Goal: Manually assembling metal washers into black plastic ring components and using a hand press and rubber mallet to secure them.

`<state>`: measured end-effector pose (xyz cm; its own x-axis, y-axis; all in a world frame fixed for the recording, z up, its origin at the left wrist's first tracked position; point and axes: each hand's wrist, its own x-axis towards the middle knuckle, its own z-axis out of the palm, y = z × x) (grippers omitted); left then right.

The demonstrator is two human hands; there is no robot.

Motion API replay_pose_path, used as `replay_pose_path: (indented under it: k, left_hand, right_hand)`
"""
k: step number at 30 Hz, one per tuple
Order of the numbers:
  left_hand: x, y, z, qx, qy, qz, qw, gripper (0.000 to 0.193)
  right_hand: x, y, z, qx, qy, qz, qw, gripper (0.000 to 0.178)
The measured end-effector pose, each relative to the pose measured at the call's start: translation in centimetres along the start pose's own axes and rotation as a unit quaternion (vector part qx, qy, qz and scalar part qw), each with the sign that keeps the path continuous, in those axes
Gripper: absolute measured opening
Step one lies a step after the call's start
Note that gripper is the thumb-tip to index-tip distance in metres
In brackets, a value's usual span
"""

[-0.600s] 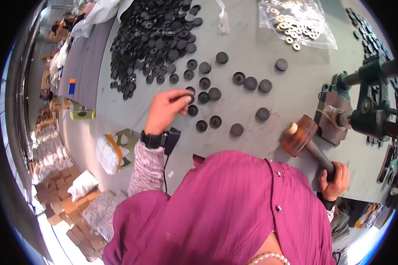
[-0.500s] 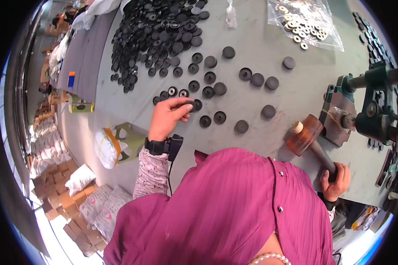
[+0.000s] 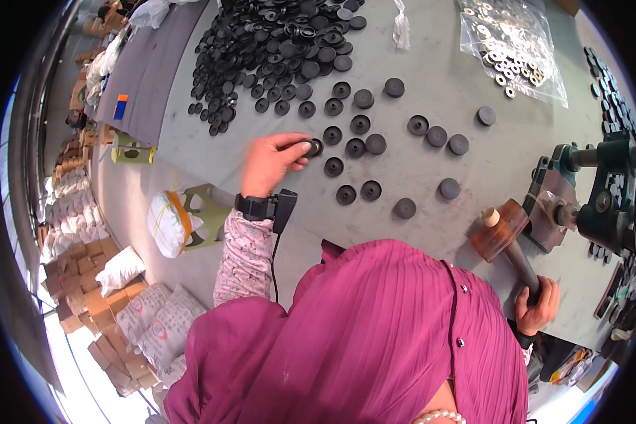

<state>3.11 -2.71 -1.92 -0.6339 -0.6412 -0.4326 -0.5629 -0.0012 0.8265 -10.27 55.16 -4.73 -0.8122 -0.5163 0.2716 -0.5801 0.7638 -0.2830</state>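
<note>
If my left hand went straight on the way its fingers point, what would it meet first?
Probably the nearest loose black cap, slightly right of and beyond the held cap in your left hand. The hand's height above the table is unclear, so it might pass over.

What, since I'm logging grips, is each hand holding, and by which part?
The left hand holds a black round cap by its edge; the right hand holds a mallet near the end of its handle.

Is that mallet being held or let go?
Held: the right hand has its fingers curled around the dark handle of the mallet.
</note>
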Motion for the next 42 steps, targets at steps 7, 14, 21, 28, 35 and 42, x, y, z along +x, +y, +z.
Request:
replay_pose_path:
  k: [7,14,21,28,35,42]
  left_hand:
    - [0.4,1.1,0.3,0.126,0.007,0.001,0.992,0.024]
    - [2.1,1.8,-0.7,0.097,-0.087,-0.072,0.989,0.027]
    - [1.9,1.7,-0.1,0.094,-0.058,-0.062,0.992,0.024]
    - [0.7,1.3,2.8,0.257,0.063,0.236,0.935,0.032]
    - [2.6,2.4,1.7,0.203,0.003,0.192,0.960,0.023]
    - [2.1,0.0,-4.0,0.043,-0.013,-0.003,0.999,0.025]
  right_hand:
    - [-0.1,0.2,0.0,-0.002,-0.013,-0.002,1.000,0.034]
    - [0.0,0.1,0.0,-0.008,-0.008,-0.001,1.000,0.034]
    - [0.0,0.5,0.0,-0.005,-0.005,-0.011,1.000,0.034]
    - [0.2,-0.1,-0.1,-0.007,0.005,-0.007,1.000,0.036]
    - [-0.2,0.2,0.0,0.004,0.000,-0.009,1.000,0.036]
    - [-0.4,0.5,0.0,-0.001,0.004,0.001,1.000,0.038]
